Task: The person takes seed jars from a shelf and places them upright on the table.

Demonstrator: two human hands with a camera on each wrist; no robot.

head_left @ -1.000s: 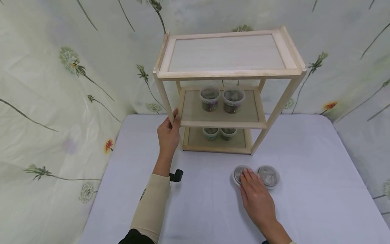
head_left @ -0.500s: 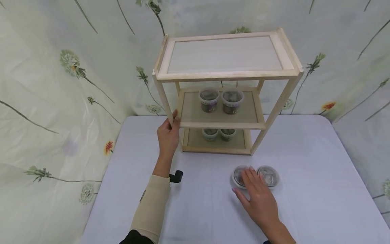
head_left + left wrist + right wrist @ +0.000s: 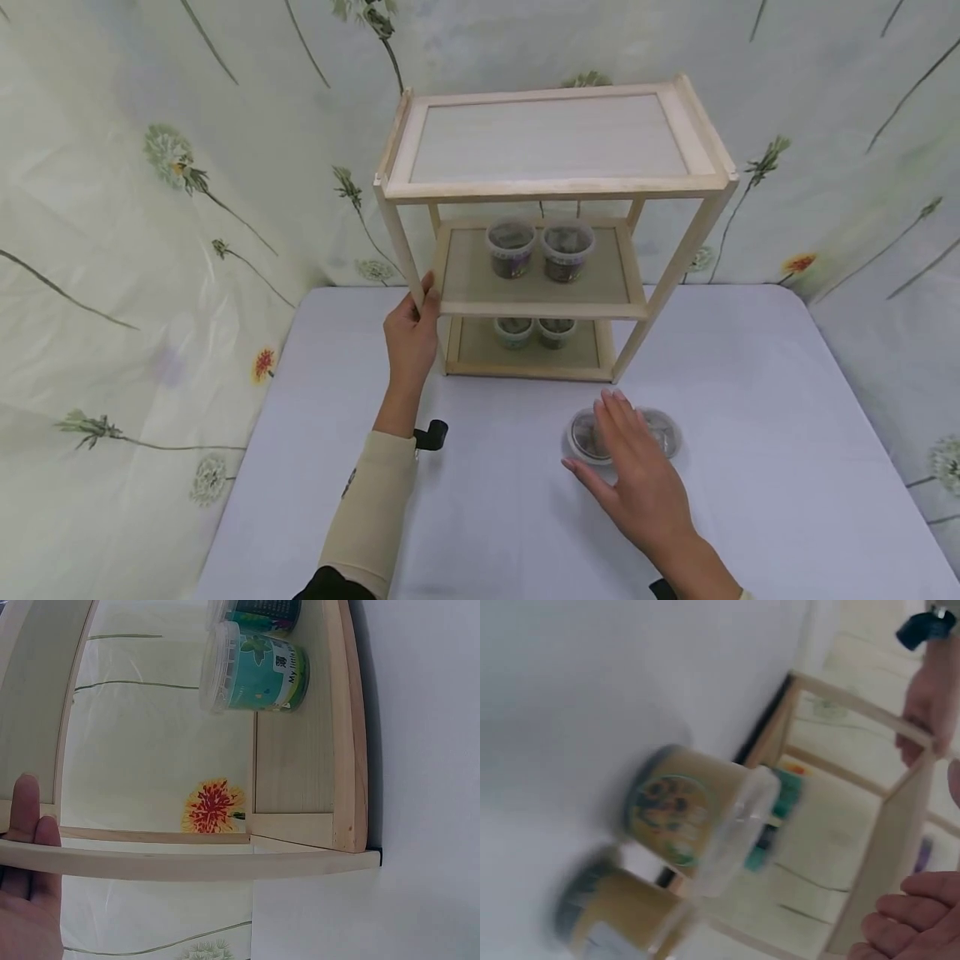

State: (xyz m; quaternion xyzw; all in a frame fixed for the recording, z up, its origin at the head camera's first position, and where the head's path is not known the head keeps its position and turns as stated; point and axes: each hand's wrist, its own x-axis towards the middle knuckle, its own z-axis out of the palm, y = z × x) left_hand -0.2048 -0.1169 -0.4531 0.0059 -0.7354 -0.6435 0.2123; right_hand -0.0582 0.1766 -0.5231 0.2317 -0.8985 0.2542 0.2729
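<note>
- The person's left hand (image 3: 411, 329), left of centre in the head view, had its grip clamped on the pale wooden front left post (image 3: 399, 237), thumb and fingers on either side.
- The person's right hand (image 3: 641, 483), at the lower right of the head view, held nothing; its fingers were straight and its thumb stood apart.
- A round, clear-lidded, yellow-sided plastic left tub (image 3: 582, 435) and a matching right tub (image 3: 663, 429) stood upright on the white-clothed tabletop (image 3: 510, 517), right of and below centre, partly covered by the right hand in the head view.
- In the right wrist view that hand's fingers, at the lower right, were clear of both tubs.
- The pale wooden three-tier rack (image 3: 547, 137) filled the upper middle of the head view.
- Two clear-rimmed tubs with dark, purplish sides (image 3: 511, 250) stood side by side on its middle tier.
- Two teal-labelled tubs (image 3: 513, 333) stood on its bottom tier.
- A flower-printed pale backdrop (image 3: 150, 333) hung behind.
</note>
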